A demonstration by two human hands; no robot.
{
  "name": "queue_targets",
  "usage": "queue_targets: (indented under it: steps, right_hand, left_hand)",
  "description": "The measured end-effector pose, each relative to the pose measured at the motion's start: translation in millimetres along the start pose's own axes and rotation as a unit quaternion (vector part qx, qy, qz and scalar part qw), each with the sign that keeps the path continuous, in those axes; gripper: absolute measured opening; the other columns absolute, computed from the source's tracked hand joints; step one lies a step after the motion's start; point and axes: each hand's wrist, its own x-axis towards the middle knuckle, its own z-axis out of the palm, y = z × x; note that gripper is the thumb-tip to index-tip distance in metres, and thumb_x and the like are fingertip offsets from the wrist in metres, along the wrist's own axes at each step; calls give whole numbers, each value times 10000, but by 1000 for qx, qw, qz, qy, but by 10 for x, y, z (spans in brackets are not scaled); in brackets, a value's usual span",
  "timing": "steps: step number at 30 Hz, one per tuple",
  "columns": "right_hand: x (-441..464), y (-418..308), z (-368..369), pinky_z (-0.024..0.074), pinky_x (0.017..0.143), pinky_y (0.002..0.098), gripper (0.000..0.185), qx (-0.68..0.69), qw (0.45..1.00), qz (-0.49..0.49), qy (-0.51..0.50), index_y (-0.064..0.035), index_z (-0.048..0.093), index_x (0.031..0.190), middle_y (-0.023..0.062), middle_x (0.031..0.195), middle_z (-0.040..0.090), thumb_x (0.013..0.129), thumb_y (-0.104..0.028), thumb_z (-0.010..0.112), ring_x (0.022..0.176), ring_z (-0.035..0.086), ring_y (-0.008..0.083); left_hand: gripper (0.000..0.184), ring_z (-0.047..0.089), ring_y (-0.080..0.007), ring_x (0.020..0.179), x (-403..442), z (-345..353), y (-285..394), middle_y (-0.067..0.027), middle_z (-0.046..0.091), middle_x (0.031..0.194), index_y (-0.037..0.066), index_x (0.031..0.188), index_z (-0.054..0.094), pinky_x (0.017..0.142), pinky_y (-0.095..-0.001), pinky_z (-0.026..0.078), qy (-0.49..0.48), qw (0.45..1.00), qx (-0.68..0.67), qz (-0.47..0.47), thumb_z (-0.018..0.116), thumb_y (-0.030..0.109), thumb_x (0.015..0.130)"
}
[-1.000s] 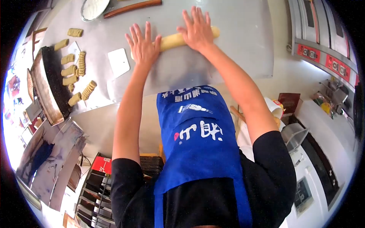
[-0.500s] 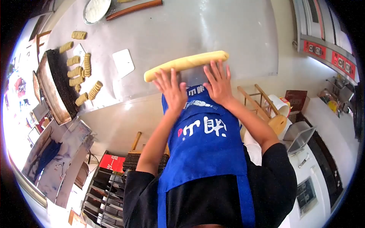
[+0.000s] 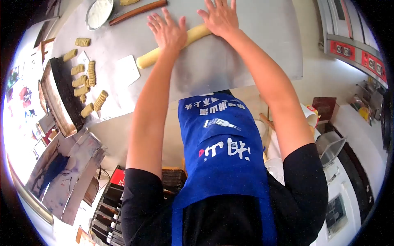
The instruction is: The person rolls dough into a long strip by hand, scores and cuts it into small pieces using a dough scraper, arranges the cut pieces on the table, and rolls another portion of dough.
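Observation:
A long yellow dough roll lies slantwise on the grey metal tabletop, its right end hidden behind my right hand. My left hand presses over the roll with palm down and fingers spread past its far side. My right hand lies flat over the other end, fingers stretched forward and apart. Beside the roll's left end is a white flat scraper. A brown wooden rolling pin rests beyond my left hand.
A bowl of white powder stands at the far left. Several ridged dough pieces lie near the left edge, beside a dark-sided long tray. Stacked dark trays and a rack stand below the table.
Both hands have pushed forward, away from my body, with the dough roll rolling under them. My arms are now stretched out over the table.

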Motion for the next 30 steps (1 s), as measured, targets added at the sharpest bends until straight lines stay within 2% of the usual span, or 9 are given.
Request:
queue_targets:
  steps: [1,3,7,10,14,18,24,26,30]
  right_hand:
    - [-58,-5,-1,134,1311,595,752,4,1000,-22,-12,-54,403,1617,244,1685,344,1004,-446,594,1600,249,397]
    - [-486,87,154,151,1262,679,623,98,993,-64,18,-201,467,1607,139,1700,373,1061,-493,533,1583,271,429]
    - [-1487,10,-323,145,1270,654,654,52,994,-74,-68,-216,431,1638,125,1719,347,1066,-524,508,1597,250,420]
    - [-1871,3,-529,137,1271,650,648,63,992,-85,-75,-184,429,1637,138,1719,344,1075,-496,506,1606,244,399]
    - [-2067,-103,-775,149,1273,602,631,153,987,-27,-33,-59,427,1618,159,1712,360,1104,-421,476,1604,276,377]
    - [-2066,-224,-767,176,1280,555,588,168,985,-8,34,-30,443,1600,159,1676,426,1105,-344,499,1588,323,362]
    - [-2018,-344,-781,213,1261,572,532,176,982,39,57,-26,498,1550,176,1573,547,1122,-341,468,1461,508,325]
    - [-2032,-386,-841,223,1260,563,496,156,984,47,75,-23,519,1526,169,1509,607,1128,-313,460,1374,582,304]
    - [-2277,-602,-997,246,1252,566,467,126,983,126,34,-23,524,1518,177,1471,633,1126,-270,472,1339,601,313]
  left_hand:
    - [815,186,-532,1586,-78,-59,51,-371,298,1661,67,1658,341,1304,-609,89,-5,1000,5,-10,427,614,1061]
    - [772,195,-522,1588,-434,-330,250,-348,323,1661,67,1637,391,1304,-612,84,-54,997,47,2,463,569,1055]
    - [677,320,-400,1570,-1271,-702,451,-180,484,1613,101,1566,503,1293,-649,74,-89,994,-58,26,590,459,998]
    - [694,270,-398,1596,-1744,-1003,323,-204,348,1692,54,1629,376,1307,-613,55,-96,965,-245,18,567,350,1031]
    - [648,220,-456,1605,-2207,-1141,-392,-276,309,1698,-17,1629,352,1304,-592,83,48,980,-155,-114,484,325,1096]
    - [622,215,-462,1605,-2305,-1283,-1026,-271,335,1689,-19,1625,366,1306,-582,98,45,983,-123,-130,412,350,1126]
    - [561,283,-456,1579,-2007,-1246,-1643,-251,411,1653,19,1568,490,1301,-563,179,-51,992,-103,-42,386,357,1132]
    - [532,313,-460,1564,-1886,-1135,-1788,-238,444,1636,51,1548,531,1297,-559,199,-42,992,-113,-36,400,347,1126]
    - [528,326,-440,1560,-1460,-935,-2227,-219,435,1647,52,1548,530,1301,-539,211,-60,996,-64,-7,421,340,1119]
